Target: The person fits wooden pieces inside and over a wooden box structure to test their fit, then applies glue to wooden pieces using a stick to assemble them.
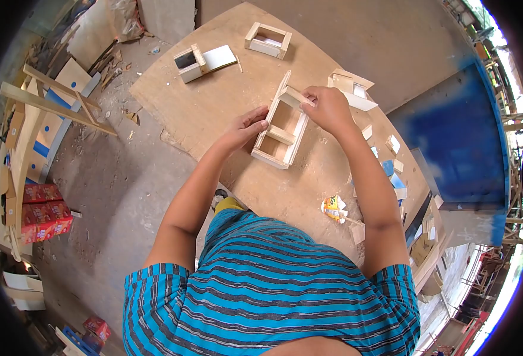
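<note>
A long, narrow wooden box frame [290, 155], with a crosspiece [281, 135] dividing it, lies at a slant on the work table. My left hand [245, 129] grips its left side, the thumb near the upper edge and the fingers along the outer wall. At the far end, my right hand [328, 108] pinches the right end of a short wooden block [294, 97] that sits across the frame. The fingertips of the right hand are partly hidden by the hand itself.
The plywood table [202, 121] also bears a small open box [268, 41], a box with a white panel [205, 62], and another box [352, 89] beyond my right hand. A yellow packet [334, 208] lies nearer me. Offcuts lie along the right edge; red cartons [45, 212] stand on the left.
</note>
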Demonstrator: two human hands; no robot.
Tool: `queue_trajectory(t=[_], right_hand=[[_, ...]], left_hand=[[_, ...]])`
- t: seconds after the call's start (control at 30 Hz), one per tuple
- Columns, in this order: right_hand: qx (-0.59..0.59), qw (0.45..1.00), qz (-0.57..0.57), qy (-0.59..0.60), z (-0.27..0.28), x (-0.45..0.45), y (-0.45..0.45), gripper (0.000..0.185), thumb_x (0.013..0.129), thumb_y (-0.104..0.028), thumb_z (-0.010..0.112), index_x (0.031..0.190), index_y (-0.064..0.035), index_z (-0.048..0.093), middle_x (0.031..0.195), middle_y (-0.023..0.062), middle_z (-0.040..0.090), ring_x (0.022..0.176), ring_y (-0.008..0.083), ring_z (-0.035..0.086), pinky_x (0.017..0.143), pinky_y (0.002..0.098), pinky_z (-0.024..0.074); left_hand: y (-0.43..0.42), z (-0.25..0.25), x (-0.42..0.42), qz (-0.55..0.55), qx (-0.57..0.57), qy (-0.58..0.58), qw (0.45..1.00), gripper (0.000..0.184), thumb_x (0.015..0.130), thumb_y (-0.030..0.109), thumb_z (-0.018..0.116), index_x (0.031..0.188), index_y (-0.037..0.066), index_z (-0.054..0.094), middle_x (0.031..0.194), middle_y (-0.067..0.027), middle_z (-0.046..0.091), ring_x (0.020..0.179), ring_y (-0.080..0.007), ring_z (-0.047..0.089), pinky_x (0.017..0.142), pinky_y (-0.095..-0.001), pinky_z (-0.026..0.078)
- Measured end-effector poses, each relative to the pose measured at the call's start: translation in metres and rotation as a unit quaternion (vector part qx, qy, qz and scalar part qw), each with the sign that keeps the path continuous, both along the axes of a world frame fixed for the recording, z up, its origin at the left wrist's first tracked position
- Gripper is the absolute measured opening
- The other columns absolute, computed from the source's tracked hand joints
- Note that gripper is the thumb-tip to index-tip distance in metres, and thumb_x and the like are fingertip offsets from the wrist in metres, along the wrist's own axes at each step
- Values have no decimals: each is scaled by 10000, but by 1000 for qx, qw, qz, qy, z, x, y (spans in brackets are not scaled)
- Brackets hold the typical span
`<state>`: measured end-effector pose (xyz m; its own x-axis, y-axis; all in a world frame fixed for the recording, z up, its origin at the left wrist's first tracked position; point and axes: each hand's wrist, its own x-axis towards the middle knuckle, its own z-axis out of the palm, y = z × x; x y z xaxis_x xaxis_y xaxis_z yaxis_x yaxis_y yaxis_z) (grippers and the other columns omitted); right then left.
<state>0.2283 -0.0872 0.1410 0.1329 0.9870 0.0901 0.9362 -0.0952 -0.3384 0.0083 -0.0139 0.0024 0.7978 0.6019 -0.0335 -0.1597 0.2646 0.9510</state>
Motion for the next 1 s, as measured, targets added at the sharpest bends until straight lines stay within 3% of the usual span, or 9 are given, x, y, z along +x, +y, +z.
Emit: queue_trajectory(t=[0.43,0.53,0.83,1.0], right_hand=[[45,998,20,-25,9,-7,0,307,745,-196,661,1031,-98,715,965,119,691,934,301,646,818,417,515],[21,999,13,-39,8,-6,3,318,737,-192,661,1037,-98,713,961,119,692,932,301,646,815,421,514],[109,988,-56,-97,3,33,43,282,755,-192,659,1018,-103,712,997,115,686,951,307,640,815,417,514],[4,991,-56,-121,-5,36,67,263,750,-164,642,997,-127,724,988,109,691,963,307,637,818,413,512]], left_hand=[[-3,9,-2,-7,10,2,1000,637,951,258,600,1445,-47,339,1437,-138,452,1311,-208,439,1089,-325,341],[-2,7,-2,-9,18,9,1000,637,952,255,597,1446,-49,335,1438,-139,451,1311,-210,439,1090,-325,339],[-5,7,-1,3,10,11,1000,598,963,231,580,1443,-42,350,1421,-133,471,1294,-203,454,1074,-315,359],[-7,13,-2,7,-5,13,1000,593,952,202,596,1431,-57,360,1408,-149,481,1291,-214,457,1081,-328,352]])
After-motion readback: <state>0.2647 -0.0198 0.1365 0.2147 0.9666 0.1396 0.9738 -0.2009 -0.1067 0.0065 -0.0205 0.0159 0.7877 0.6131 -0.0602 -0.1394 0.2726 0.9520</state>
